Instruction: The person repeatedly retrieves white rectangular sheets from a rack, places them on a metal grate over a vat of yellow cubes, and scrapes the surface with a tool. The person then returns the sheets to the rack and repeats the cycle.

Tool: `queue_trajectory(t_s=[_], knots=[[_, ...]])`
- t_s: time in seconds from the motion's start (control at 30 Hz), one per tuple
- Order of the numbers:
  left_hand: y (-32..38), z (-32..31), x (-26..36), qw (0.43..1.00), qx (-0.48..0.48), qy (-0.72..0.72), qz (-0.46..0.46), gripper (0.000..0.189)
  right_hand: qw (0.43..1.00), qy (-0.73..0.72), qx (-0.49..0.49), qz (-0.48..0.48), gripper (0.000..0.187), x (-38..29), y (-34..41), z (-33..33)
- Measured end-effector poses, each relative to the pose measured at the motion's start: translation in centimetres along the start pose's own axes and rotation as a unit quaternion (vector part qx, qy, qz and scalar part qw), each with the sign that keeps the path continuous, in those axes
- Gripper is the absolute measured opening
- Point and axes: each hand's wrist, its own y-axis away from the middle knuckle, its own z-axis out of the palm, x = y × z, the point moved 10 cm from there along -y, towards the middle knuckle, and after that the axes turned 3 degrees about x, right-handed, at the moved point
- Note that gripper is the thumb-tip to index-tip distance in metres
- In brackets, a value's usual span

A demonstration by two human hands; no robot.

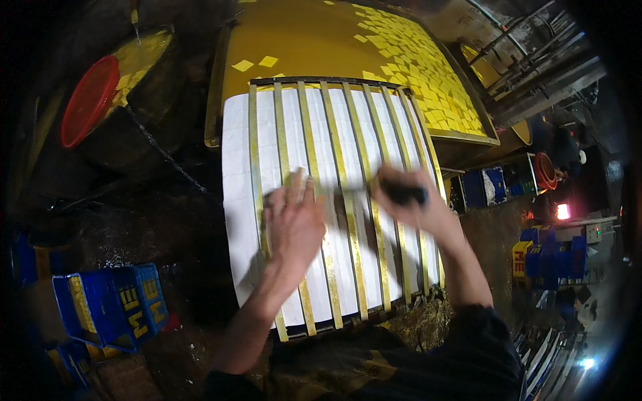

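A white slab (235, 175), marked in squares, lies under a rack of yellowed parallel slats (255, 150) with a dark end bar. My left hand (296, 215) presses on the slats and the slab left of the middle, fingers apart and pointing away from me. In my right hand (406, 195), over the slats right of the middle, is a dark-handled knife (409, 193); its blurred blade points left across the slats. Blur hides whether the blade touches the slab.
Beyond the rack stands a wide vat (301, 37) of yellow liquid with many yellow square pieces (426, 75) floating at its right. At the left are a red basin (90, 103) on a dark tub and blue crates (95, 311). More blue crates (556, 258) stand at the right.
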Motion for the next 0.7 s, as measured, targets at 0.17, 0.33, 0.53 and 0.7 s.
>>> queue_trajectory(t_s=[0.17,0.33,0.53,0.7], knots=[[-0.3,-2.2,-5.5,0.991,0.045,-0.123,0.016,0.046,0.951,0.179,0.222,-0.119,0.018,7.8,-19.0,-4.2],[0.1,-1.5,-7.0,0.988,0.036,-0.147,0.027,0.047,0.960,0.197,0.147,-0.136,0.022,7.5,-14.6,-1.2],[0.3,-1.5,-8.0,0.986,0.065,-0.147,0.055,0.048,0.987,0.028,-0.120,0.100,0.016,-1.2,12.0,7.4],[0.3,-1.6,-8.7,0.991,0.043,-0.126,0.032,0.050,0.988,-0.091,-0.122,-0.003,0.022,-4.6,4.4,5.6]])
